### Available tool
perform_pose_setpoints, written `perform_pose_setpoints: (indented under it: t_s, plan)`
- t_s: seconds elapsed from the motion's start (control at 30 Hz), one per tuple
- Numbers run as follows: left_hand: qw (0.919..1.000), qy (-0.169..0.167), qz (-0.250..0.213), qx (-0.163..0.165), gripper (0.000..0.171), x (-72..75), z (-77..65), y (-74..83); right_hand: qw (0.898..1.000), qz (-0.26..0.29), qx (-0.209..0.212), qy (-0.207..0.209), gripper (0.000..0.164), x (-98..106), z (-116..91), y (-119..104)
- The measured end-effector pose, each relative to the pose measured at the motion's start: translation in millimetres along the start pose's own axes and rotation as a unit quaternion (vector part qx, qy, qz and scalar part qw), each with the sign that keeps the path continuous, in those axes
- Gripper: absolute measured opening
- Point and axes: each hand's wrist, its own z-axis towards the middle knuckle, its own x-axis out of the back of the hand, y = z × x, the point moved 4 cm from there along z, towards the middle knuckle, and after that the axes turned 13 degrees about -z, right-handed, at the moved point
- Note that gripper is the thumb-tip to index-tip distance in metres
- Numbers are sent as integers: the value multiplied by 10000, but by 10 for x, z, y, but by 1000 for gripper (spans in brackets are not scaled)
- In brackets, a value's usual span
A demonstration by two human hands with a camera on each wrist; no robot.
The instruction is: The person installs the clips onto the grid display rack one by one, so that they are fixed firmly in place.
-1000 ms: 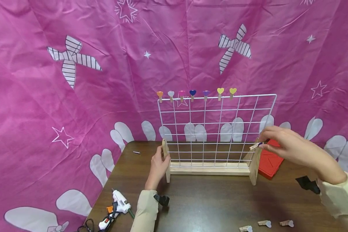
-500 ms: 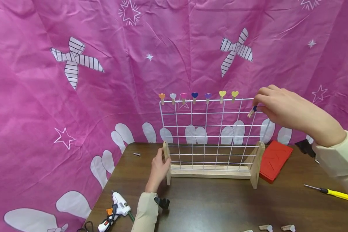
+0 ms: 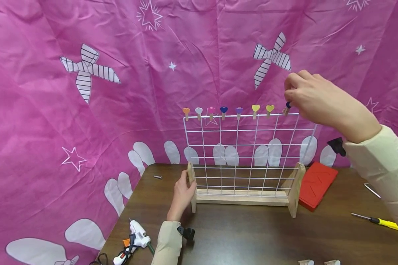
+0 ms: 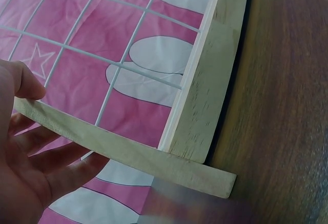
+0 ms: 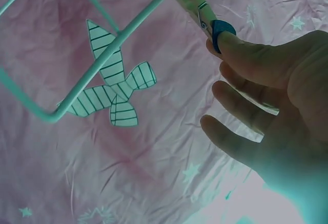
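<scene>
My right hand (image 3: 321,103) pinches a wooden clothespin (image 5: 201,14) with a dark blue heart between thumb and forefinger. The clothespin's tip is right at the top wire of the white grid rack (image 3: 245,155), toward its right end. In the right wrist view the clothespin's jaws point at the wire. My left hand (image 3: 183,191) grips the wooden upright (image 4: 128,152) at the rack's left side, thumb on the inner face and fingers on the outer. Several heart clothespins stand along the top wire to the left, among them an orange one (image 3: 186,112) and a yellow one (image 3: 269,109).
A red box (image 3: 317,184) lies beside the rack's right foot. Farther right are a yellow-handled screwdriver (image 3: 379,222) and a hex key (image 3: 372,190). A glue gun (image 3: 138,235) with its cord lies at the left. White-heart clothespins (image 3: 306,262) lie at the front edge.
My right hand has risen from beside the rack's right upright to the top wire, carrying the blue-heart clothespin. My left hand keeps its grip on the upright.
</scene>
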Motion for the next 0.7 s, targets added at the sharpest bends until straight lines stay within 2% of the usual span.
perform_pose_setpoints:
  t_s: [0.13, 0.3, 0.4, 0.53, 0.6, 0.7]
  plan:
    - [10000, 15, 3, -89, 43, 3, -7, 3, 9999, -21, 98, 69, 22, -61, 65, -32]
    - [9999, 5, 9, -129, 44, 2, -10, 4, 9995, -99, 44, -301, 23, -117, 116, -82]
    - [10000, 10, -10, -93, 44, -7, -16, 5, 9982, -84, -116, -576, 20, -118, 112, -92]
    - [10000, 15, -20, -55, 44, -8, -16, 4, 9942, 272, -545, -884, 11, -141, 57, -64]
    - [10000, 18, 7, -27, 44, -6, -9, -4, 9920, 478, -737, -902, 9, -150, 0, -43]
    - [10000, 19, 19, -12, 43, -8, 4, -15, 9923, 693, -860, -562, 19, -148, -99, -10]
